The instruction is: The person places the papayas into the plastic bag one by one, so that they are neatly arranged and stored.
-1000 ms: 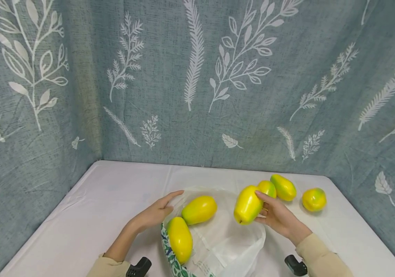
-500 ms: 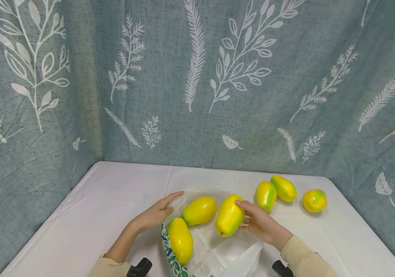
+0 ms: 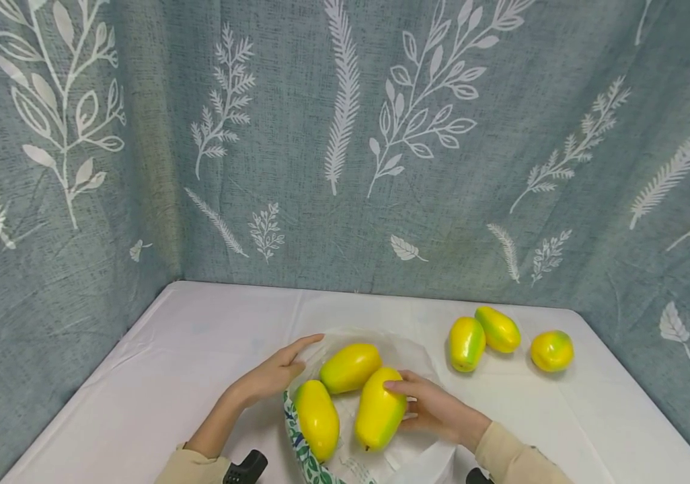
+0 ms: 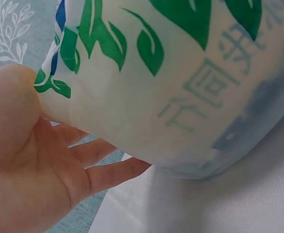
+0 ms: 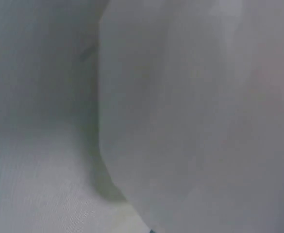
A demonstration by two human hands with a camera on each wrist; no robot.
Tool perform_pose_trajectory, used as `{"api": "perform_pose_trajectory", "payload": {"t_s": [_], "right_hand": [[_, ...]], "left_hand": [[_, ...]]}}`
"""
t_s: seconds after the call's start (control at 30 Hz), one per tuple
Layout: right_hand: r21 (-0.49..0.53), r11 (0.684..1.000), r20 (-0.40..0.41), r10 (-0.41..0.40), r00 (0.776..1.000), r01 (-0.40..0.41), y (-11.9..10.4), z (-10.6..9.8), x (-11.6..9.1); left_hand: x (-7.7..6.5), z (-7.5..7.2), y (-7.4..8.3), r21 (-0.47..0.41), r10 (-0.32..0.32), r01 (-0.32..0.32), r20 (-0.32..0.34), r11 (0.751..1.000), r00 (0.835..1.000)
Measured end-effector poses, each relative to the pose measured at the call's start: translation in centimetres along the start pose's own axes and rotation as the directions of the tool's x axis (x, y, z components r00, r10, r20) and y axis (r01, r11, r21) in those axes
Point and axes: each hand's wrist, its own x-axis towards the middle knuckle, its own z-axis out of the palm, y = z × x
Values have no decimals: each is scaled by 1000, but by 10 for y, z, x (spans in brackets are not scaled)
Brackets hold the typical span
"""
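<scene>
A white plastic bag [image 3: 402, 454] with a green and blue leaf print stands mouth up at the front of the table. My left hand [image 3: 269, 376] holds its left rim between thumb and fingers; in the left wrist view the fingers [image 4: 117, 174] reach behind the printed wall. My right hand [image 3: 438, 410] grips a glossy yellow-green papaya [image 3: 379, 410] inside the bag's mouth. Two more papayas lie in the bag, a left one [image 3: 317, 420] and a back one [image 3: 351, 368], beside the held one. The bag's pale wall [image 5: 195, 121] blocks the hand in the right wrist view.
Three papayas lie on the white-covered table [image 3: 139, 390] at the back right: an upright one [image 3: 467, 344], a slanted one [image 3: 498, 329] and a rounder-looking one [image 3: 551, 351] nearer the right edge. A grey-blue leaf-patterned curtain [image 3: 296, 222] closes off the back and sides.
My right hand has carried the papaya left and down, from above the bag's right rim to beside the two papayas inside. My left hand stays at the rim.
</scene>
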Motion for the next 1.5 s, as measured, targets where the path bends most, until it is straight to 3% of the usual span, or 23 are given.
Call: {"api": "perform_pose_trajectory", "payload": {"t_s": [0.4,0.67,1.13,1.5], "right_hand": [[-11,1000,30,20,999,-19,7,2,1],[-85,996,-73,10,997,-16,7,1,-1],[-227,973,-148,13,989,-47,4,8,7],[-183,983,-88,12,996,-28,1,1,5]], "left_hand": [[1,1,-2,-5,0,0,1,1000,1000],[1,1,-1,0,-13,13,-2,1000,1000],[1,3,0,6,-2,2,0,1000,1000],[0,2,0,5,-9,9,-6,1000,1000]]}}
